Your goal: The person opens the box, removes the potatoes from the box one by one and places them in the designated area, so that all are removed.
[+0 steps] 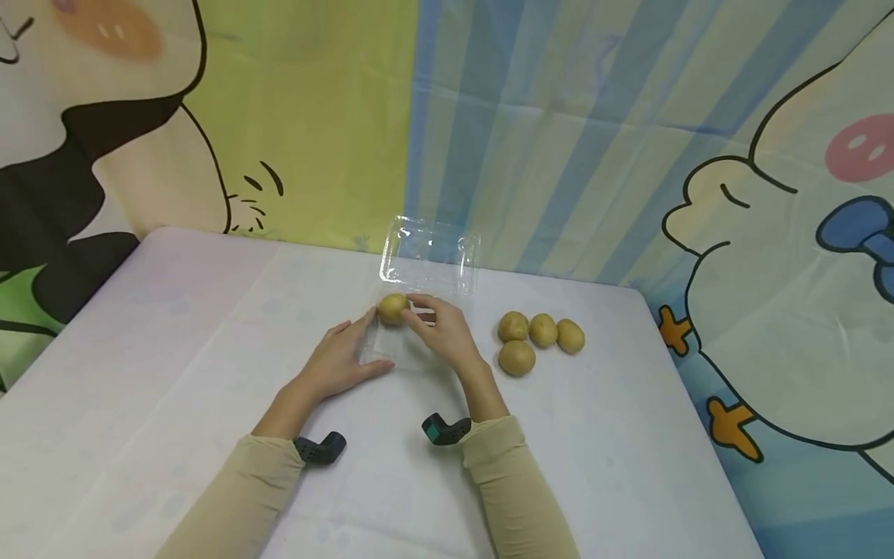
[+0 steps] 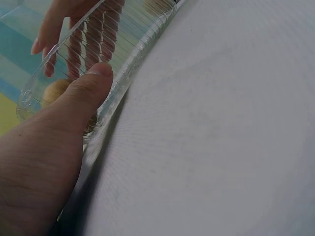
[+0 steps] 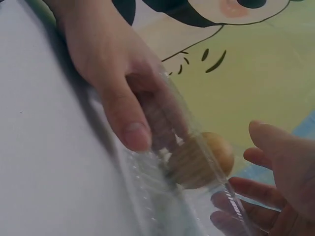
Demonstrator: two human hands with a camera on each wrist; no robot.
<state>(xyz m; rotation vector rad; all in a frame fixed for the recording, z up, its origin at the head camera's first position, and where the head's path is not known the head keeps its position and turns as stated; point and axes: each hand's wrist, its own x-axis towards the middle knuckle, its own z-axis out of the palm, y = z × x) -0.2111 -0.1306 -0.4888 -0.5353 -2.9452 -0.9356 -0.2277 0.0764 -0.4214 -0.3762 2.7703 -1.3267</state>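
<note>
A clear plastic box [image 1: 419, 353] lies on the table with its lid [image 1: 429, 256] raised at the back. My left hand [image 1: 344, 361] grips its near-left corner; the thumb [image 2: 91, 88] presses the ribbed front wall in the left wrist view, and the fingers lie along the left side. One yellow potato [image 1: 393, 309] sits at the box's back left, seen through the plastic in the right wrist view. Beside that potato is my right hand [image 1: 443, 330], its thumb and fingers spread. In the right wrist view, a gap shows between those fingers [image 3: 258, 191] and the potato [image 3: 211, 157].
Several more potatoes [image 1: 517, 358] lie grouped on the white tablecloth [image 1: 628, 435], right of the box. A printed cartoon curtain [image 1: 314, 140] hangs behind the table's far edge. Each wrist wears a black camera [image 1: 321, 449].
</note>
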